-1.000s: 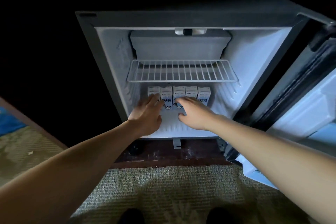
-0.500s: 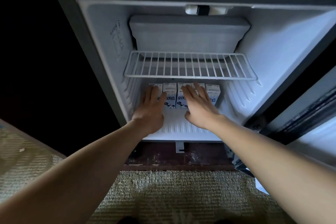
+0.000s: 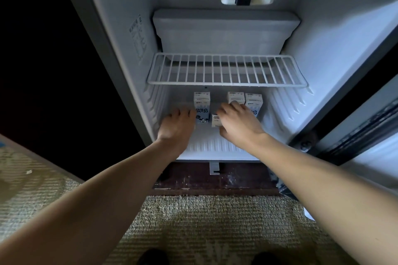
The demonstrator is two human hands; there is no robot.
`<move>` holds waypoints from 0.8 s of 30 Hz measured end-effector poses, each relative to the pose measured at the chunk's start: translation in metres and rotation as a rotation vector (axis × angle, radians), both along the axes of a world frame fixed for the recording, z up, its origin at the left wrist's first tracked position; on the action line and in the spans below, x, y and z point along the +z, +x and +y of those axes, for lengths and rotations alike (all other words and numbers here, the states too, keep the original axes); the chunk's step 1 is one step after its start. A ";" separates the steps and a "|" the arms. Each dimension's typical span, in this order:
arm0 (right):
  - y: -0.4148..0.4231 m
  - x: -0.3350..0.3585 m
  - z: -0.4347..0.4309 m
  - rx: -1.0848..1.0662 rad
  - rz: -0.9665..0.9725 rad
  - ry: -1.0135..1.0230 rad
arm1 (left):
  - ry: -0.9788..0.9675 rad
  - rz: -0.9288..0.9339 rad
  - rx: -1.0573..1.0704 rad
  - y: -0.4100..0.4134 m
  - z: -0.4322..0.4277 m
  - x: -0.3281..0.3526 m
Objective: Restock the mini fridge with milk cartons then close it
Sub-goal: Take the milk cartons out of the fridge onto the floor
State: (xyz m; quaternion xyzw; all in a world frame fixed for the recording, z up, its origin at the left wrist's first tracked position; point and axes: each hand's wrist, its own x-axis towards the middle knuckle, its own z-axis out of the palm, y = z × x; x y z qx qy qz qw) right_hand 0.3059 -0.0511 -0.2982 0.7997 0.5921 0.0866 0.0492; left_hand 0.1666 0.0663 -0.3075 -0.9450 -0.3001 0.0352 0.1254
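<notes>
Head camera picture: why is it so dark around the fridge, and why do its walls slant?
Head view: the room is dim, so the fridge interior is brightest and the left side near black. Head view: the wide-angle lens splays its walls outward. The milk cartons look sharp.

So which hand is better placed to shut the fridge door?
Probably the right hand: the open door stands on its side, while the left hand is by the left wall of the fridge.

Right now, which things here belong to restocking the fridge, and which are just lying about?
Job: milk cartons, mini fridge, open door, left hand, right hand.
Just there: wire shelf, freezer compartment, carpet.
</notes>
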 end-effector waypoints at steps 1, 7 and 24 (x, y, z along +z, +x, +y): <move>0.000 0.003 -0.001 -0.004 0.006 -0.017 | 0.013 0.014 -0.019 0.000 0.001 0.004; 0.000 0.019 -0.013 0.003 0.061 -0.078 | 0.046 0.102 -0.090 -0.009 0.004 0.020; -0.047 0.118 -0.113 0.034 0.354 -0.144 | -0.084 0.083 -0.418 -0.035 -0.068 0.130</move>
